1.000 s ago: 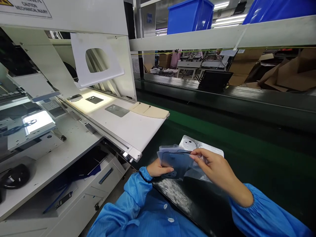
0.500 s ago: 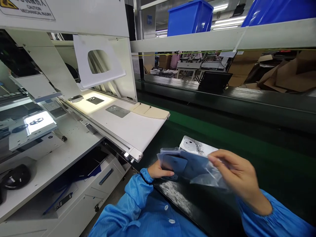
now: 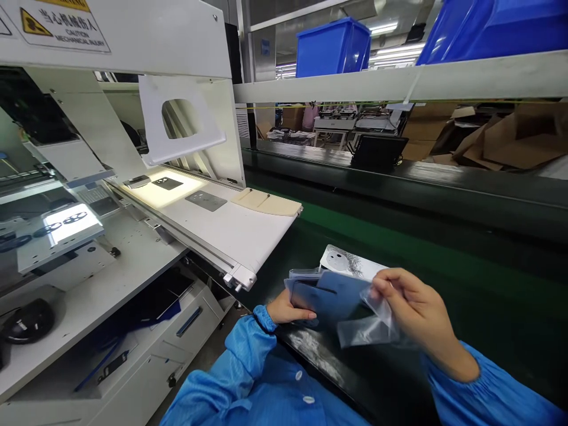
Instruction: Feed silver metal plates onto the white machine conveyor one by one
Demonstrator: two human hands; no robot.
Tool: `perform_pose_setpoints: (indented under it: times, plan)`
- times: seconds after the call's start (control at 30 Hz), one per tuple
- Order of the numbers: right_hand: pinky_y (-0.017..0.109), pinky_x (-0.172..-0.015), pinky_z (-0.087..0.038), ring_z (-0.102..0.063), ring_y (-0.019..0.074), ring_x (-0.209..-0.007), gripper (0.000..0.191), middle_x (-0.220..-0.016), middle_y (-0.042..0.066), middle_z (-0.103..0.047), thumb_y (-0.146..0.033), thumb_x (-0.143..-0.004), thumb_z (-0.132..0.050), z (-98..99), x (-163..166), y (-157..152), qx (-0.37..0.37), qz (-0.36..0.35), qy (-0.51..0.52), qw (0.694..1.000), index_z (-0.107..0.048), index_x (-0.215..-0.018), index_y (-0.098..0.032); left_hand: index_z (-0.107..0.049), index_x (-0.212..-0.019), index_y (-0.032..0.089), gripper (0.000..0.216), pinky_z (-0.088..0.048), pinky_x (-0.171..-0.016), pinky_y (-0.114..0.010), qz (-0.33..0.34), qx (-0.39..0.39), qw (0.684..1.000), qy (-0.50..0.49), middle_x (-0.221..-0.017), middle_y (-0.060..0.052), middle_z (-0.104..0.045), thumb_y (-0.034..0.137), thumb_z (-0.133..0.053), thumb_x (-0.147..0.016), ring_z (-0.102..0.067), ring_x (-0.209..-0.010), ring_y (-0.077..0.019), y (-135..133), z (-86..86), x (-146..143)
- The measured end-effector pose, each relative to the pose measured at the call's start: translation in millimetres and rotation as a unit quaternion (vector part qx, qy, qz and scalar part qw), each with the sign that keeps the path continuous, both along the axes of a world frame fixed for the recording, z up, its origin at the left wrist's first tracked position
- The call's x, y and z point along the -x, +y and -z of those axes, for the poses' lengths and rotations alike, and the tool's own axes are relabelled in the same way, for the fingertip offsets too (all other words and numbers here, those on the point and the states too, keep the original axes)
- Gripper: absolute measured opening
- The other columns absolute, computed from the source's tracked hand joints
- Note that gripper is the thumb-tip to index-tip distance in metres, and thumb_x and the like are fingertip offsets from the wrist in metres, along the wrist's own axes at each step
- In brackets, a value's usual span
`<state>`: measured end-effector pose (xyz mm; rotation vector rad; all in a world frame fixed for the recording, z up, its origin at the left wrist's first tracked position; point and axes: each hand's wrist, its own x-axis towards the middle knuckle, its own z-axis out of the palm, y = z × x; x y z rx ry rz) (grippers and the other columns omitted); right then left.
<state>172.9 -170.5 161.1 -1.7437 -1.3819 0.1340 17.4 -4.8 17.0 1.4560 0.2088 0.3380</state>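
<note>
Left hand (image 3: 288, 309) grips blue phone cover (image 3: 326, 294) at near edge of green conveyor belt (image 3: 399, 248); right hand (image 3: 415, 310) fingers pinch clear plastic bag (image 3: 366, 328) beside it. White cover (image 3: 348, 263) lies just behind.

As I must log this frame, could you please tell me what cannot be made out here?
Head view only:
- Left hand: fingers hidden behind the blue panel.
- Bag: its far end is covered by the right hand.
- White panel: its near part is hidden by the blue panel.
- Warning label: cut by the top edge.
</note>
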Motion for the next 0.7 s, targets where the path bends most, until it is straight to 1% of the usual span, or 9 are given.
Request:
perform_pose_setpoints:
  times: [0.07,0.17,0.3,0.33,0.37,0.47,0.57,0.63,0.7]
  plan:
    - [0.028,-0.053,-0.049,-0.062,0.0171,-0.056,0.029,-0.061,0.001,-0.066,-0.044,-0.090,-0.048,-0.7,-1,0,-0.006,-0.002,-0.001,1.000,-0.060,-0.074,-0.024,-0.070,-0.089,0.011,0.060,-0.052,-0.088,-0.039,0.004,0.001,1.000,0.009,-0.087,-0.009,-0.073,0.052,-0.085,-0.049,-0.067,-0.083,-0.0203,-1,0.3,0]
    - [0.026,-0.051,-0.048,-0.060,0.0159,-0.053,0.029,-0.059,0.000,-0.064,-0.041,-0.091,-0.048,-2.3,-3,-2,0.003,-0.030,-0.030,0.999,-0.060,-0.072,-0.024,-0.070,-0.088,0.010,0.061,-0.053,-0.087,-0.039,-0.002,0.002,1.000,0.015,-0.086,-0.009,-0.073,0.054,-0.085,-0.048,-0.067,-0.082,-0.0208,-2,0.8,0]
    - [0.025,-0.050,-0.045,-0.057,0.0145,-0.050,0.028,-0.057,-0.001,-0.061,-0.039,-0.091,-0.046,-2.3,-3,-5,-0.004,-0.024,-0.054,0.998,-0.057,-0.071,-0.024,-0.070,-0.091,0.011,0.064,-0.052,-0.089,-0.039,-0.011,0.005,1.000,0.012,-0.090,-0.010,-0.073,0.054,-0.085,-0.047,-0.067,-0.085,-0.0213,-4,-1.0,-1]
    - [0.025,-0.050,-0.045,-0.057,0.0144,-0.050,0.028,-0.057,-0.001,-0.061,-0.039,-0.092,-0.045,-2.0,-3,-6,-0.011,-0.013,-0.052,0.999,-0.057,-0.072,-0.024,-0.070,-0.091,0.011,0.064,-0.052,-0.089,-0.040,-0.012,0.006,1.000,0.013,-0.090,-0.010,-0.073,0.054,-0.085,-0.047,-0.067,-0.085,-0.0213,-4,-1.7,-2]
    - [0.025,-0.050,-0.045,-0.057,0.0145,-0.050,0.027,-0.057,-0.001,-0.061,-0.039,-0.092,-0.045,-1.7,-3,-7,-0.016,0.000,-0.047,0.999,-0.056,-0.072,-0.024,-0.070,-0.091,0.011,0.064,-0.052,-0.089,-0.040,-0.013,0.006,1.000,0.015,-0.089,-0.009,-0.073,0.054,-0.085,-0.046,-0.067,-0.084,-0.0212,-4,-2.3,-2]
    - [0.026,-0.049,-0.044,-0.057,0.0147,-0.050,0.027,-0.058,-0.001,-0.062,-0.039,-0.091,-0.046,-1.5,-3,-7,0.000,0.014,-0.023,1.000,-0.056,-0.072,-0.024,-0.070,-0.087,0.010,0.063,-0.052,-0.087,-0.038,-0.017,0.004,1.000,0.019,-0.084,-0.008,-0.072,0.055,-0.085,-0.046,-0.066,-0.080,-0.0197,-5,-2.3,-2]
    - [0.026,-0.049,-0.044,-0.056,0.0143,-0.051,0.027,-0.058,-0.001,-0.061,-0.041,-0.090,-0.048,-0.6,-8,-3,0.012,0.026,0.026,0.999,-0.056,-0.072,-0.023,-0.069,-0.088,0.010,0.062,-0.052,-0.086,-0.035,-0.031,0.011,0.999,0.010,-0.083,-0.007,-0.071,0.055,-0.084,-0.048,-0.064,-0.078,-0.0173,-6,0.4,-3]
    - [0.025,-0.048,-0.042,-0.053,0.0133,-0.050,0.027,-0.059,-0.001,-0.060,-0.044,-0.089,-0.049,2.1,-13,1,0.000,0.053,0.061,0.997,-0.055,-0.073,-0.023,-0.069,-0.089,0.010,0.062,-0.052,-0.083,-0.034,-0.044,0.020,0.999,0.007,-0.082,-0.006,-0.070,0.055,-0.084,-0.049,-0.063,-0.077,-0.0163,-6,3.1,-4]
    - [0.024,-0.045,-0.040,-0.049,0.0122,-0.048,0.030,-0.059,-0.001,-0.058,-0.048,-0.087,-0.051,6.5,-18,4,-0.004,0.066,0.090,0.994,-0.055,-0.074,-0.022,-0.069,-0.086,0.009,0.061,-0.053,-0.078,-0.032,-0.052,0.023,0.998,0.016,-0.077,-0.005,-0.069,0.054,-0.084,-0.049,-0.062,-0.073,-0.0155,-6,5.4,-4]
